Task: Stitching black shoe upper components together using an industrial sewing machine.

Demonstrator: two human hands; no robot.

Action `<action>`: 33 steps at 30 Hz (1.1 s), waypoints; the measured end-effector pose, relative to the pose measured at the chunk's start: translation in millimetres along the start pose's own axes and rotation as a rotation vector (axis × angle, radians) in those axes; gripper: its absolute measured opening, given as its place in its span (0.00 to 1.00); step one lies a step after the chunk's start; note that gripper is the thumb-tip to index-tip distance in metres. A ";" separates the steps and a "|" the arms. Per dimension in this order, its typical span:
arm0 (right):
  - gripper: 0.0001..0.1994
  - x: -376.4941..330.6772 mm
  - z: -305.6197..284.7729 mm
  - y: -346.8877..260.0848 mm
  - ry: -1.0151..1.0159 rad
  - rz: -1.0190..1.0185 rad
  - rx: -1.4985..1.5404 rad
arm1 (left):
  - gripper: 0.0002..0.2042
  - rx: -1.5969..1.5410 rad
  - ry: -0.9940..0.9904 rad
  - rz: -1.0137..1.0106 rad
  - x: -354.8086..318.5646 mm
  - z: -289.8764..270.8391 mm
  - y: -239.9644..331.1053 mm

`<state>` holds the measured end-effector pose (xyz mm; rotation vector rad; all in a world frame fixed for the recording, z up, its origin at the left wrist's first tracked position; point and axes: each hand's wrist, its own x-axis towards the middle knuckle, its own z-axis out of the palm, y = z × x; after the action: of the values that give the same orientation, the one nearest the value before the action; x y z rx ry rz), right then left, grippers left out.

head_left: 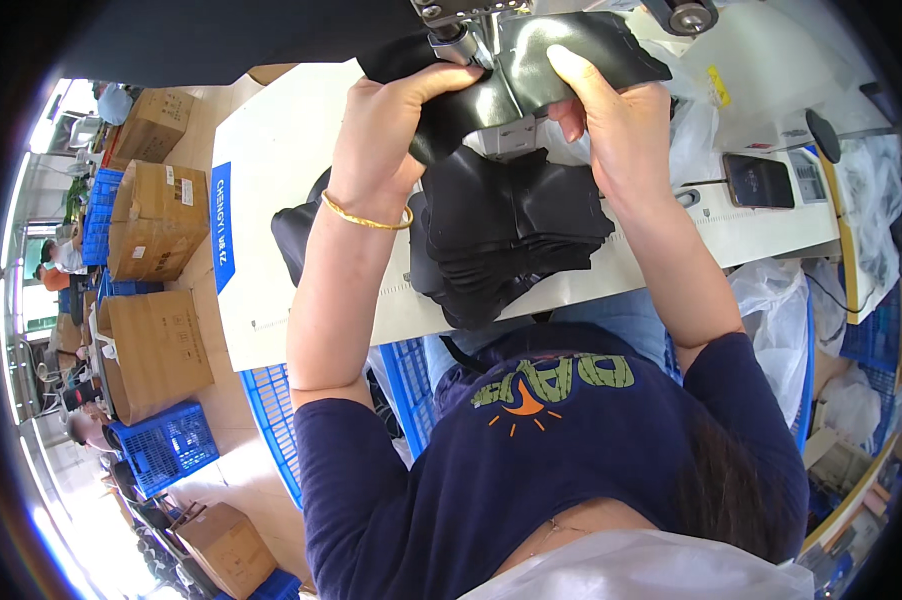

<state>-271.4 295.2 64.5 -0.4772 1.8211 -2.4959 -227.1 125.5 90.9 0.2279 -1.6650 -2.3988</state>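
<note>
Both hands hold a glossy black leather-like piece (521, 62) with a seam down its middle, beneath the metal foot and needle area (456, 42) of a sewing machine. My left hand (383, 125) pinches the piece's left part, its thumb lying close to the foot. On the right side, my right hand (623, 125) grips the piece with thumb on top and fingers curled underneath. Just below the hands, nearer my body, a stack of similar black pieces (511, 215) lies on the white table (271, 150). The needle's tip is hidden from view.
The dark machine body (221, 40) spans the upper left. A phone (758, 181) lies on the table's right, near clear plastic (771, 90). Blue crates (271, 420) stand below the table edge. Cardboard boxes (156, 345) and another blue crate (171, 445) line the floor at left.
</note>
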 end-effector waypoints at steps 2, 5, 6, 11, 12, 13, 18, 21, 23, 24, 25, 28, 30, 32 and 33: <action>0.09 -1.4 6.7 -6.4 0.071 0.012 0.006 | 0.06 0.012 0.017 0.058 -4.6 3.5 -0.7; 0.09 3.6 -3.0 -0.6 -0.027 -0.022 0.015 | 0.07 -0.035 -0.057 -0.024 4.1 -5.0 0.7; 0.09 3.6 -2.0 -0.6 -0.027 -0.023 0.016 | 0.07 -0.035 -0.057 -0.023 2.6 -4.9 0.1; 0.09 2.4 -5.3 -1.2 0.001 0.034 -0.031 | 0.09 -0.232 0.010 -0.099 -8.1 -8.4 1.9; 0.09 2.4 -5.5 -1.3 0.000 0.032 -0.030 | 0.11 -0.256 0.036 -0.106 -4.8 -14.1 -1.9; 0.09 2.0 -5.6 -1.4 0.002 0.040 -0.034 | 0.11 -0.255 0.036 -0.104 -4.0 -17.9 1.1; 0.10 -5.5 0.0 -13.5 0.008 0.048 -0.005 | 0.07 0.027 -0.094 -0.175 -7.8 -21.3 9.4; 0.10 -26.4 -7.8 -11.7 -0.018 0.121 -0.027 | 0.05 0.047 -0.009 -0.214 -28.3 -14.5 -3.6; 0.10 -53.1 -3.8 -4.2 0.071 0.166 0.127 | 0.09 -0.020 -0.043 -0.129 -52.4 -7.7 -15.9; 0.11 -58.3 -6.3 8.3 -0.017 -0.041 0.092 | 0.09 -0.157 -0.044 -0.168 -59.7 -6.6 -18.2; 0.11 -62.3 -8.1 8.6 -0.012 -0.031 0.091 | 0.10 -0.295 -0.042 -0.207 -65.2 -5.8 -20.7; 0.09 -69.7 -8.7 6.8 -0.075 0.167 0.118 | 0.11 -0.247 -0.003 -0.167 -76.2 1.5 -21.5; 0.10 -70.4 -6.9 11.8 -0.083 0.107 0.129 | 0.12 -0.206 -0.019 -0.159 -77.4 1.0 -24.2; 0.10 -72.3 -6.5 12.6 -0.092 0.043 0.140 | 0.15 -0.154 -0.036 -0.147 -77.5 -1.7 -27.6; 0.10 -73.4 -6.4 10.6 -0.094 0.093 0.135 | 0.15 -0.155 -0.034 -0.149 -78.0 -2.5 -28.8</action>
<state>-204.8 311.7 35.6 -0.4833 1.5918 -2.4689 -153.6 153.4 63.5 0.2968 -1.5153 -2.6399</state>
